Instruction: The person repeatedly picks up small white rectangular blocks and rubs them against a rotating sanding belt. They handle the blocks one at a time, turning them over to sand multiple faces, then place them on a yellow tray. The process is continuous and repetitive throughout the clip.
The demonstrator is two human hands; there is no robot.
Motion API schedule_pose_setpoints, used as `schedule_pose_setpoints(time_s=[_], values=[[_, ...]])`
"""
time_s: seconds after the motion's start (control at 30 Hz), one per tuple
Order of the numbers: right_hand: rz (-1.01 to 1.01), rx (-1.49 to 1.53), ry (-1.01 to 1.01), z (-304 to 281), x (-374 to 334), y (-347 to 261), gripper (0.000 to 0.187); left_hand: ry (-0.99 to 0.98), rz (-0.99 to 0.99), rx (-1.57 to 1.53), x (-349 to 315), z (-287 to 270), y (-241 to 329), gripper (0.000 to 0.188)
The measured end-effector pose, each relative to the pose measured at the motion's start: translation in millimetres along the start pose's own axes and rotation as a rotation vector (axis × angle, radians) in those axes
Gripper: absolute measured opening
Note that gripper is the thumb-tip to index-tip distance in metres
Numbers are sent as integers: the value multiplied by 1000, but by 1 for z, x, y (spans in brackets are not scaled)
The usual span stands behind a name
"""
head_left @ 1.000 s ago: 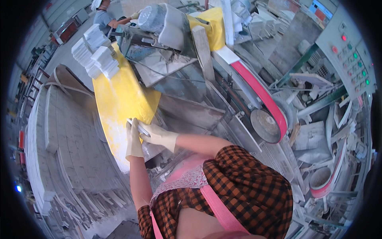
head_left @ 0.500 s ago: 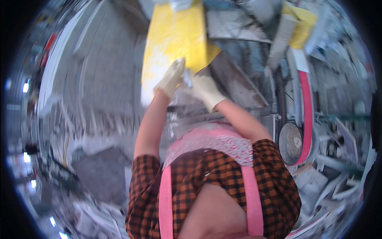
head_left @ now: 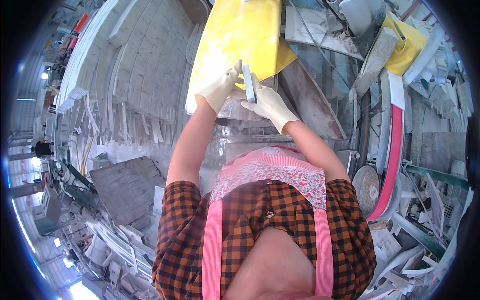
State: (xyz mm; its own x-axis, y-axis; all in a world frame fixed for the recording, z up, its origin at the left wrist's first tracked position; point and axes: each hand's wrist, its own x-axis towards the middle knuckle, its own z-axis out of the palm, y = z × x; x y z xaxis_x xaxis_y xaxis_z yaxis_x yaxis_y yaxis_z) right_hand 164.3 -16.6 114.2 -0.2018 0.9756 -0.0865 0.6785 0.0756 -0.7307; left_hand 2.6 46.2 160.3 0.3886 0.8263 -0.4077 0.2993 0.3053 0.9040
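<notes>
A short, pale grey bar (head_left: 248,84) with straight edges stands between my two gloved hands, slightly tilted. My right hand (head_left: 270,104), in a cream rubber glove, is closed around its lower part. On the bar's other side is my left hand (head_left: 220,91), in a matching glove, with its fingers stretched out close along the bar; whether they touch it I cannot make out. Beneath and beyond both hands lies a yellow sheet (head_left: 245,35), whitened with dust at its left, draped over a work surface.
Stacked pale slabs (head_left: 150,65) rise at the left, with thin strips hanging below. A brown board (head_left: 310,100) leans right of the yellow sheet. Farther right are a red-edged curved band (head_left: 392,160) and a round pan (head_left: 366,186). A dark flat panel (head_left: 127,190) lies at lower left.
The view has shifted and sharpened, so the scene sits farther right. The grey bar, blurred between my hands before, now shows upright, and my right hand has turned around it.
</notes>
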Motion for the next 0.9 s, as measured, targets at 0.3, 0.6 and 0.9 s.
schedule_pose_setpoints(time_s=[0.3,0.6,0.9], values=[[-185,66,61,6,-4,23,101,5,24,3,-9,-2,-5,81],[-71,-217,70,-1,-18,1,63,140,-6,305,-9,23,-20,93],[-423,-139,278,-11,-45,22,39,557,18,659,-1,50,-45,84]])
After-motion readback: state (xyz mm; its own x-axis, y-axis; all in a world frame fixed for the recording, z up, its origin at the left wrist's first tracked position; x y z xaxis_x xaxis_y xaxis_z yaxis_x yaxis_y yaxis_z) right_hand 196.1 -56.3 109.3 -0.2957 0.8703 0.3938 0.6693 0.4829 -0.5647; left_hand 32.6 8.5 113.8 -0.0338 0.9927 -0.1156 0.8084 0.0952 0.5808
